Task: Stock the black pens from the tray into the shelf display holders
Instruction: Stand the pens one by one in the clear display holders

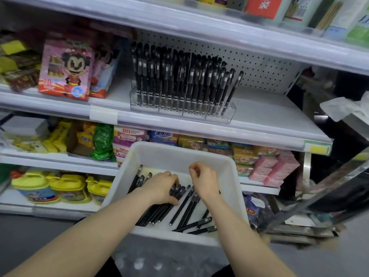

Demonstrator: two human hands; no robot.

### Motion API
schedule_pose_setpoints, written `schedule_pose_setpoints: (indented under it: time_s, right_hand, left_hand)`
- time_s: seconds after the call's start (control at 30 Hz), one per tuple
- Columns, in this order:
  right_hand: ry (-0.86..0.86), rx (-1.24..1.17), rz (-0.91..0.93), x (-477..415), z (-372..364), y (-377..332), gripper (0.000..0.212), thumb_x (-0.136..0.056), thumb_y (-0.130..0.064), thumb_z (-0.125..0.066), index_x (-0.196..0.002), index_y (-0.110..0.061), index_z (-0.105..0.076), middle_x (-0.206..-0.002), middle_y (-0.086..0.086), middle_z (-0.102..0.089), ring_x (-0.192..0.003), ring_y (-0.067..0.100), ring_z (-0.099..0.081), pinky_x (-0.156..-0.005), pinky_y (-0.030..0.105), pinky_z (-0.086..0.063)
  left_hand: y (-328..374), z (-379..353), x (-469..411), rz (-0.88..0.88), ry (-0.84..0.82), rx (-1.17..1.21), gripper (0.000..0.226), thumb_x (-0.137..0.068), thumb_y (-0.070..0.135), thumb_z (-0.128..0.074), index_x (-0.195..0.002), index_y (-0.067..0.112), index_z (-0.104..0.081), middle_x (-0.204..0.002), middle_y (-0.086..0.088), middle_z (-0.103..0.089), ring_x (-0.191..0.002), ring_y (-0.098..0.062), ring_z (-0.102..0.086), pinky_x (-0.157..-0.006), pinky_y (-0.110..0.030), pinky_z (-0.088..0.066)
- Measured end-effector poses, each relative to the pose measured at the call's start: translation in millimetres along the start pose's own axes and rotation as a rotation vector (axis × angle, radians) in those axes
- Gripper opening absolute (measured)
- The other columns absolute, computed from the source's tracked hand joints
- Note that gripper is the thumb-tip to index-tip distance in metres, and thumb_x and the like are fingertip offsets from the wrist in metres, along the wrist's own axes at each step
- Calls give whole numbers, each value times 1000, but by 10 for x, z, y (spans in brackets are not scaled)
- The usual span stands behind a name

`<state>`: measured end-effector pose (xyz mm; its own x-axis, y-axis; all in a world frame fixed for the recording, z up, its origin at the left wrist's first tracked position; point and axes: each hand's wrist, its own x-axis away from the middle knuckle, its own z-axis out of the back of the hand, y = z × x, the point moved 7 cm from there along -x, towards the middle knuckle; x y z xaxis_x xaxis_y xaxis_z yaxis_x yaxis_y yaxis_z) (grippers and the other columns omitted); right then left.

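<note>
A white plastic tray sits below the middle shelf, with several loose black pens lying in it. My left hand grips a bundle of black pens inside the tray. My right hand hovers just above the tray's right half with its fingers curled; no pen shows in it. On the middle shelf stands a clear acrylic display holder, packed with upright black pens. Its right end holds fewer pens.
Pink toy boxes stand left of the holder on the same shelf. The shelf below carries soap and detergent packs; yellow jars sit lower left. A metal rack stands at the right.
</note>
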<state>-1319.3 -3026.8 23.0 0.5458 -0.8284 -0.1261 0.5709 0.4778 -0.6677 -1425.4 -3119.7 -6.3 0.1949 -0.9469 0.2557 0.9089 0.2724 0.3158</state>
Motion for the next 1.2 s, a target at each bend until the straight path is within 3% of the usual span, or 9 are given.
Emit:
schedule_pose_setpoints:
  time_s: [0.17,0.33,0.53,0.7,0.87,0.93,1.07,1.13,1.2]
  right_hand:
    - [-4,8,-1,-52,-48,9,13,-96,-15,-55,-102,-13,-67,-92,0,-68,-84,16,-61,-77,28,-49]
    - [4,43,-26,-79,-32,99,12,-95,-14,-56,-101,-13,-67,-94,4,-70,-88,22,-64,-80,35,-52]
    - [-20,22,-32,-82,-73,87,12,-94,-14,-58,-100,-14,-68,-95,4,-70,-90,22,-64,-81,35,-52]
    - [-66,-13,-77,-78,-85,97,14,-95,-20,-60,-104,-13,-69,-99,5,-71,-94,21,-64,-84,32,-51]
    - [-226,-307,-166,-28,-220,49,21,-95,-27,-61,-96,-9,-71,-84,9,-72,-72,16,-62,-79,39,-54]
    - [-303,-359,-148,16,-294,-8,22,-94,-30,-63,-95,-10,-71,-76,5,-68,-65,13,-58,-70,33,-53]
    - [-335,-411,-107,49,-336,-68,19,-91,-29,-68,-90,-10,-70,-75,2,-63,-61,9,-53,-60,24,-46]
    - [-301,-360,-110,30,-305,-25,16,-91,-30,-69,-87,-14,-68,-76,2,-63,-64,12,-55,-65,30,-51]
    - [-234,-299,-120,-2,-240,40,15,-90,-32,-68,-87,-17,-68,-77,0,-64,-69,14,-57,-75,40,-54]
  left_hand:
    - [-224,203,-230,76,75,1,57,-77,47,-75,-122,19,-56,-120,-2,-57,-108,-21,-56,-89,-32,-47]
    - [-405,215,-354,204,162,140,45,-74,49,-78,-107,23,-65,-106,5,-65,-97,-17,-61,-88,-35,-51]
    - [-426,176,-344,204,204,342,20,-76,30,-81,-90,26,-68,-93,7,-70,-88,-10,-64,-73,-21,-44]
    - [-380,269,-361,158,264,484,18,-79,23,-80,-93,23,-69,-93,3,-71,-84,-10,-63,-75,-20,-43]
    - [-271,505,-352,106,449,677,21,-79,18,-79,-74,33,-65,-79,11,-69,-81,-9,-65,-83,-31,-54]
    - [-224,603,-314,93,521,683,23,-78,18,-79,-71,33,-63,-75,13,-67,-77,-7,-63,-81,-33,-55]
    - [-209,658,-272,74,566,690,16,-82,25,-76,-77,33,-63,-79,11,-67,-82,-10,-65,-81,-34,-55]
    - [-237,620,-240,98,556,752,4,-89,25,-68,-89,26,-65,-85,4,-68,-83,-15,-66,-83,-37,-57]
    - [-266,588,-208,153,502,588,9,-92,22,-65,-99,18,-68,-96,1,-69,-86,-14,-64,-90,-33,-53]
